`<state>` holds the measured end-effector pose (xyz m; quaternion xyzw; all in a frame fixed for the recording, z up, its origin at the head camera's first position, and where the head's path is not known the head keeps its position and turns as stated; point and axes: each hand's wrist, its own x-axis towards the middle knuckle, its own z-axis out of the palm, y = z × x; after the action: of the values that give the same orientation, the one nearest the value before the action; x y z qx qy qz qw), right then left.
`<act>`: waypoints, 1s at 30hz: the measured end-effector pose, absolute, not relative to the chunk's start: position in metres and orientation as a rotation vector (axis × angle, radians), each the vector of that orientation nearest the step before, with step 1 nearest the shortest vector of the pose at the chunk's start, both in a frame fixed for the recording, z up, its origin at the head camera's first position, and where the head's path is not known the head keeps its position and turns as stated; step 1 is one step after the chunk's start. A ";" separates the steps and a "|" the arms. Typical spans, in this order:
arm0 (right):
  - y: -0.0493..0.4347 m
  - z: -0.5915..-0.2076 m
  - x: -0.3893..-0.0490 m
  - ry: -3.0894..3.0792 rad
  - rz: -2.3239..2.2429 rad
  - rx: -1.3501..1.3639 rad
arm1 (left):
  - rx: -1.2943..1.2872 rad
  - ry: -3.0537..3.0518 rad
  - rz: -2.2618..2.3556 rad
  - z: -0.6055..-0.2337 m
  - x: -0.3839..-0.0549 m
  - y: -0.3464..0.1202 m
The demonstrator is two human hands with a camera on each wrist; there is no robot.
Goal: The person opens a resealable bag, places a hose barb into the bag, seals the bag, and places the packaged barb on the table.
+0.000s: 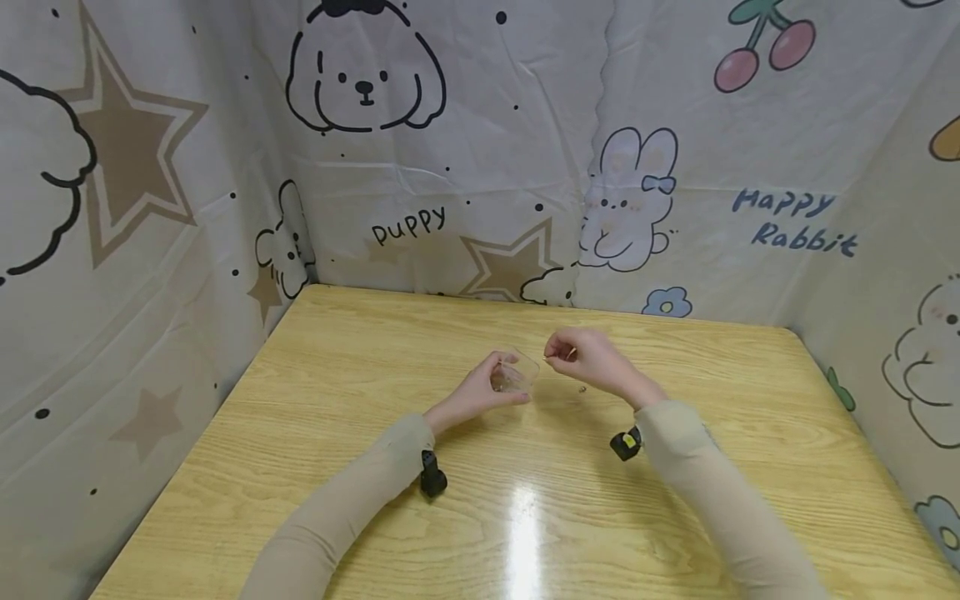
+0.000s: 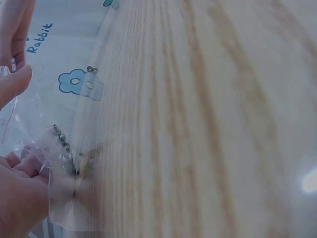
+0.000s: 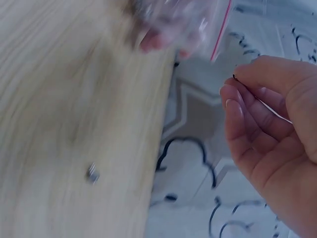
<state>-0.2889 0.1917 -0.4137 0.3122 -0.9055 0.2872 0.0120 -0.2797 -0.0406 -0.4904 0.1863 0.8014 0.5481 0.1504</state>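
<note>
My left hand holds a small clear zip bag above the table, thumb on the near side and fingers on the far side. Small shiny metal pieces lie inside the bag, and a red zip line runs along its edge in the right wrist view. Just right of the bag is my right hand, its thumb and index finger pinching a tiny dark-tipped piece; I cannot tell its kind. Below this hand, a small metal piece lies on the table.
The wooden table has a light grain and a bright reflection near its front. A printed cloth hangs behind it and along both sides. Each wrist wears a small black camera, such as the left one.
</note>
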 end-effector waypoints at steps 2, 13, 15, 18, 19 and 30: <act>0.182 -0.409 -0.289 -2.813 0.887 1.021 | 0.546 2.292 1.583 -0.491 -0.280 -0.041; 0.165 -0.400 -0.289 -2.710 0.890 1.150 | 0.560 2.256 1.618 -0.490 -0.279 -0.041; 0.170 -0.400 -0.290 -2.704 0.889 1.122 | 0.562 2.264 1.612 -0.490 -0.280 -0.040; 0.179 -0.402 -0.291 -2.708 0.881 1.060 | 0.552 2.291 1.597 -0.490 -0.280 -0.040; 0.183 -0.403 -0.291 -2.712 0.892 1.042 | 0.547 2.297 1.597 -0.490 -0.280 -0.040; 0.220 -0.429 -0.294 -2.816 0.914 0.928 | 0.534 2.317 1.631 -0.493 -0.279 -0.039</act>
<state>-0.2942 0.2204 -0.4295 0.2990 -0.9074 0.2946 0.0193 -0.2795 -0.0394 -0.4929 0.1836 0.7969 0.5610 0.1285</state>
